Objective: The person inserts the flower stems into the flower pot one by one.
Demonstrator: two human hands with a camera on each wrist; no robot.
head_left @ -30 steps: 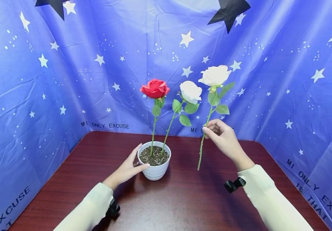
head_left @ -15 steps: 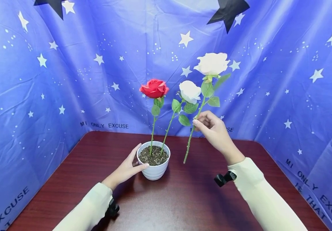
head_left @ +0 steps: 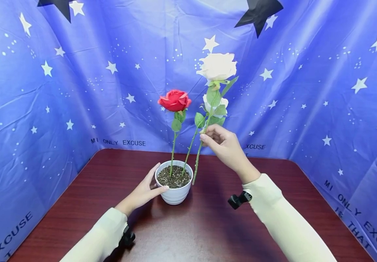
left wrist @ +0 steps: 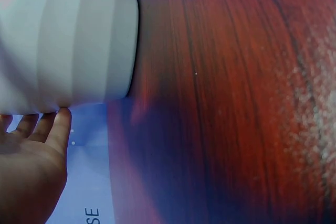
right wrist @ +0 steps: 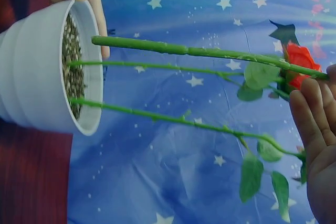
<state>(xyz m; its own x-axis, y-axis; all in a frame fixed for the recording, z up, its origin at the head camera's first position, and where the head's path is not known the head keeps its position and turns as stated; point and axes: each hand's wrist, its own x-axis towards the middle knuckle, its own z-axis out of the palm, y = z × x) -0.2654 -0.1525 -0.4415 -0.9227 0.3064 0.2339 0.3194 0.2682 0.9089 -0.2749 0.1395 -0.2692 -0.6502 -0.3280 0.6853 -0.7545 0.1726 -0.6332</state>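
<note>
- I see the white rose (head_left: 217,66) in the air, its stem slanting down, the lower end just at the pot's (head_left: 174,194) right rim.
- My right hand (head_left: 223,145) pinches that stem midway between thumb and fingers.
- My left hand (head_left: 145,190) rests against the pot's left side, fingers straight, thumb along the front.
- I can't tell from the head view whether the stem tip touches the soil.
- A red rose (head_left: 175,100) and another white one stand planted in the pot.
- The pot sits on a dark table (head_left: 208,225); a starry blue cloth (head_left: 60,91) hangs behind.
</note>
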